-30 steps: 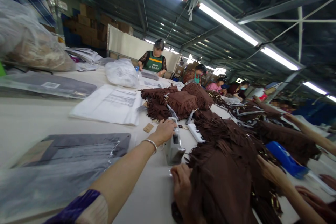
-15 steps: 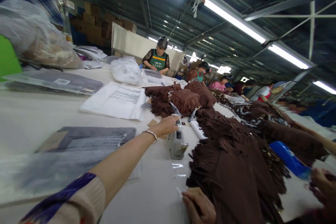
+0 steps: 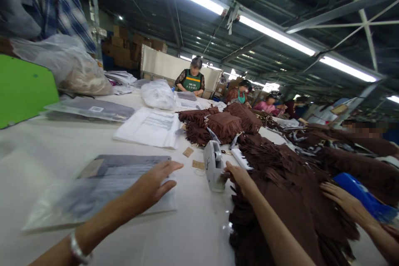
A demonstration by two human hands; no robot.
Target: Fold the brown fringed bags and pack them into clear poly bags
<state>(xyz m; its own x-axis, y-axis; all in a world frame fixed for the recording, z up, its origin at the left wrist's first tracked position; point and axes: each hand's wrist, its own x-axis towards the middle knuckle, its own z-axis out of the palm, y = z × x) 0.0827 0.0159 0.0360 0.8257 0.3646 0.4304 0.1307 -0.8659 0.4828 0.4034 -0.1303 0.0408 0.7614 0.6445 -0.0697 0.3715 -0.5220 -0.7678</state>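
Note:
My left hand (image 3: 157, 181) hovers with its fingers stretched out over the near right side of a clear plastic bag (image 3: 46, 216) holding a flat grey item (image 3: 131, 160). Nothing is in that hand. A grey tape dispenser (image 3: 209, 166) stands upright in the middle of the table. At its near, cutting end, my right hand (image 3: 238, 176) has its fingers pinched together, on the end of the tape as far as I can see; the fingertips are partly hidden. Two brown paper tags (image 3: 198, 164) lie left of the dispenser. Brown fringed bags (image 3: 286, 199) are heaped beneath my right forearm.
Another person's hand (image 3: 343, 199) lies on the brown heap at the right, near a blue packet (image 3: 358, 195). White printed plastic bags (image 3: 149, 126) and a bagged grey item (image 3: 93, 109) lie behind. A green panel (image 3: 25, 91) stands at the left. Several people work farther back.
My left hand has left the dispenser and moved left and nearer. My right hand has moved up from the near table to the dispenser. The other person's hand now rests on the brown heap.

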